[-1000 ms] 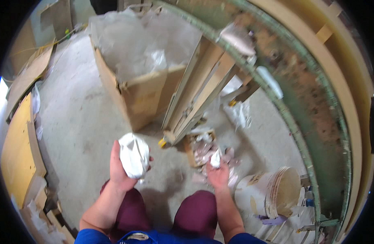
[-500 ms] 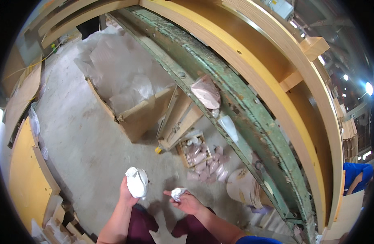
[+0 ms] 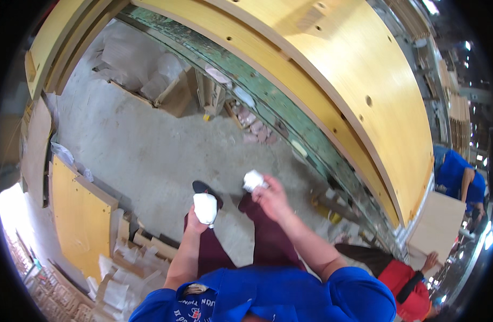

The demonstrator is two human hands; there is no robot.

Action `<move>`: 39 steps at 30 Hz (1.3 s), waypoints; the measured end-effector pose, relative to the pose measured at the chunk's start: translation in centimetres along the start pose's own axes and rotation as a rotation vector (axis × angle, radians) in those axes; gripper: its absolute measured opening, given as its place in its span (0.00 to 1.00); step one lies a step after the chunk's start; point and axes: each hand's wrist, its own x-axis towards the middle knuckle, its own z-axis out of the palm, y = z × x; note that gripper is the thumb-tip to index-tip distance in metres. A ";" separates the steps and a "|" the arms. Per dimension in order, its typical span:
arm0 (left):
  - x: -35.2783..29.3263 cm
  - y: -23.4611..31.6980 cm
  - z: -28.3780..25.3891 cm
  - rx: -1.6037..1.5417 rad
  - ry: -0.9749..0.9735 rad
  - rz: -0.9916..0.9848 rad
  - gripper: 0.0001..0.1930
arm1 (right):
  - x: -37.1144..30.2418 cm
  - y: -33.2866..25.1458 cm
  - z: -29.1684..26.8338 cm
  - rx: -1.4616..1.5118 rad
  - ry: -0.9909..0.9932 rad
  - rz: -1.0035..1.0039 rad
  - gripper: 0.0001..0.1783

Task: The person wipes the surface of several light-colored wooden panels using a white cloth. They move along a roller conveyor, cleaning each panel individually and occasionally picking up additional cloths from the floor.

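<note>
My left hand (image 3: 192,221) is closed around the lower side of a rounded white bundle (image 3: 205,208), cloth-like or paper-like and about fist-sized. To its right, my right hand (image 3: 274,199) grips a smaller crumpled white wad (image 3: 253,181) at the fingertips. The right fingers are slightly blurred. Both hands are held in front of my legs above the concrete floor (image 3: 144,145), apart from each other. Whether anything is wrapped inside either white piece cannot be seen.
Curved yellow wooden panels (image 3: 359,70) rest above a worn green metal beam (image 3: 268,102) on the right. Ahead are a cardboard box (image 3: 177,96) with clear plastic and pinkish packets (image 3: 261,134). Another yellow panel (image 3: 80,220) stands left. Two people, in blue (image 3: 450,172) and red (image 3: 404,287), are at right.
My view has turned, bringing my blue shirt and more of the yellow panels into sight. Both hands appear farther right and higher in the picture, still holding the white pieces.
</note>
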 end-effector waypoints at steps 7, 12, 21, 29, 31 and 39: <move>-10.3 -1.6 8.0 0.163 -0.099 -0.270 0.21 | -2.7 -8.0 -1.8 0.133 0.222 -0.385 0.13; -12.8 2.0 10.3 0.290 -0.017 -0.220 0.23 | -0.6 -8.9 1.6 0.056 0.225 -0.293 0.14; -17.8 7.4 10.1 0.189 0.027 0.012 0.22 | 6.3 -10.0 7.9 0.440 0.294 -0.386 0.14; -19.5 8.2 7.4 0.124 -0.017 0.045 0.21 | 7.3 -9.6 8.5 0.379 0.271 -0.402 0.16; -19.3 7.5 7.7 0.071 -0.015 0.043 0.21 | 6.4 -9.9 8.2 -0.155 0.439 -0.388 0.17; -17.7 5.6 14.1 0.129 -0.085 -0.026 0.21 | -1.8 -4.4 5.2 -0.363 0.294 -0.296 0.18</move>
